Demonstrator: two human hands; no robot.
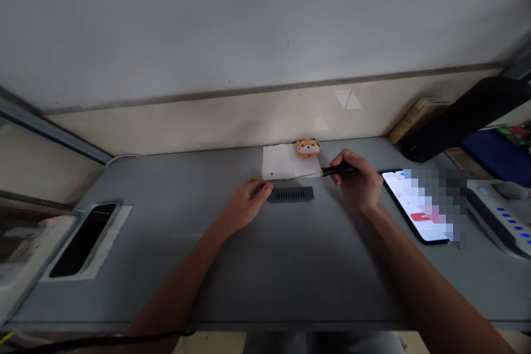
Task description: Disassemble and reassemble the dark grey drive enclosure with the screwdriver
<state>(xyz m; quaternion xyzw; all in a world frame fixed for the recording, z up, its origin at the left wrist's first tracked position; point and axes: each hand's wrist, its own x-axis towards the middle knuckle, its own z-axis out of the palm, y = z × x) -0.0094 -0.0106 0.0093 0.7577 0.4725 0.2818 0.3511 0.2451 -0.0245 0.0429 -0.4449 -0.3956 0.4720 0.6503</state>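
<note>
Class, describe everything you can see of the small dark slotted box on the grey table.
The small dark rectangular box lies flat on the grey table, its visible face showing a row of narrow upright slots. The finish looks matt; material unclear. The left hand touches its left end. A white paper sheet lies just behind it.

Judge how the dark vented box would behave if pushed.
The dark vented box looks rigid, its edges straight, so it probably won't flex. Lying flat and low on the grey desk, it would likely slide, not tip or roll.
</note>
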